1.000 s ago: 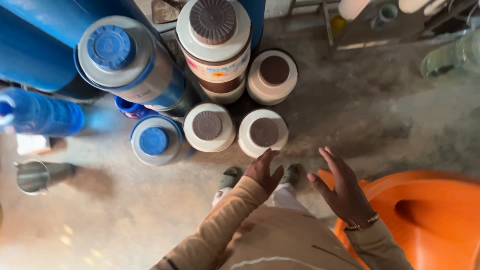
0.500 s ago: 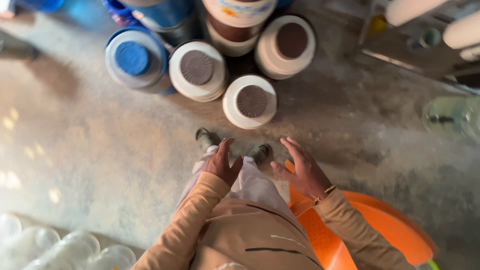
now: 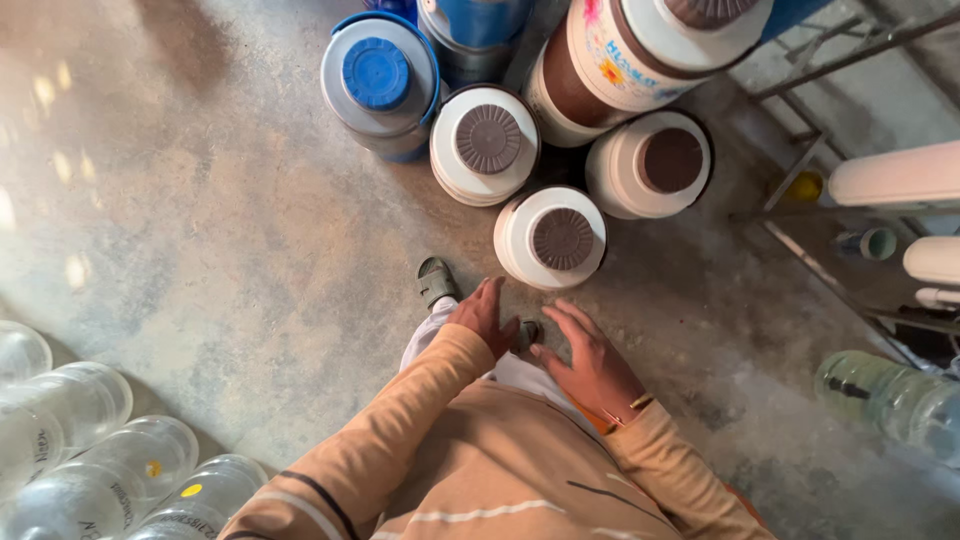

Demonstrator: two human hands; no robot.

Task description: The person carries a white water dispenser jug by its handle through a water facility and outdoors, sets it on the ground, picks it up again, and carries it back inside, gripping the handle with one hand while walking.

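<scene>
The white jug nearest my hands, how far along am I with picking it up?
Done: both hands are out in front of the body. In hand: the left hand and right hand are open and empty, reaching toward the white jug with the brown cap. Left: neither hand touches it; it stands upright on the concrete floor.

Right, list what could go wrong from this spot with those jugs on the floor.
1. Both hands, left hand and right hand, are empty and spread above the nearest white jug; a poor grip on its smooth rounded top might slip.
2. The jugs stand packed together, so pulling that one could knock the white jug behind it.
3. The sandalled foot is close by; a dropped jug could land on it.
</scene>
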